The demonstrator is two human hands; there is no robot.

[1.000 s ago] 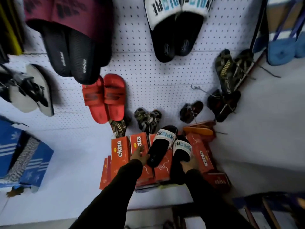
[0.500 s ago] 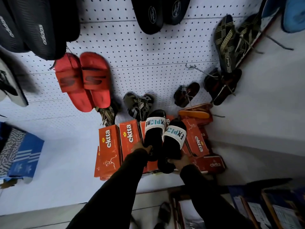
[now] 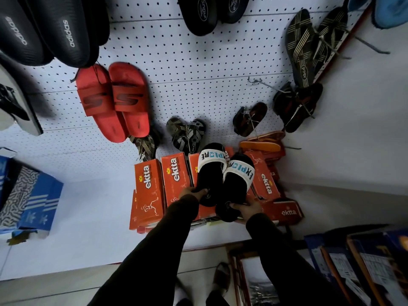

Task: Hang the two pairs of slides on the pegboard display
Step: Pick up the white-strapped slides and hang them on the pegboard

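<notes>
A pair of black slides with white straps lettered in blue and black is held over the orange boxes. My left hand (image 3: 194,192) grips the heel of the left black slide (image 3: 210,171). My right hand (image 3: 246,208) grips the heel of the right black slide (image 3: 236,184). The two slides touch side by side, toes pointing at the white pegboard (image 3: 198,69). A bare metal peg (image 3: 268,86) sticks out of the board up and to the right of the slides.
Orange ekkta boxes (image 3: 150,191) stand in a row under the slides. Red slides (image 3: 114,102), black adidas slides (image 3: 44,29), striped sandals (image 3: 186,134) and dark sandals (image 3: 297,107) hang on the board. Blue boxes (image 3: 33,199) lie at left, more boxes at bottom right.
The two slides have been brought together side by side. The view has dropped and moved closer, so the upper hanging pairs have slid toward the top edge.
</notes>
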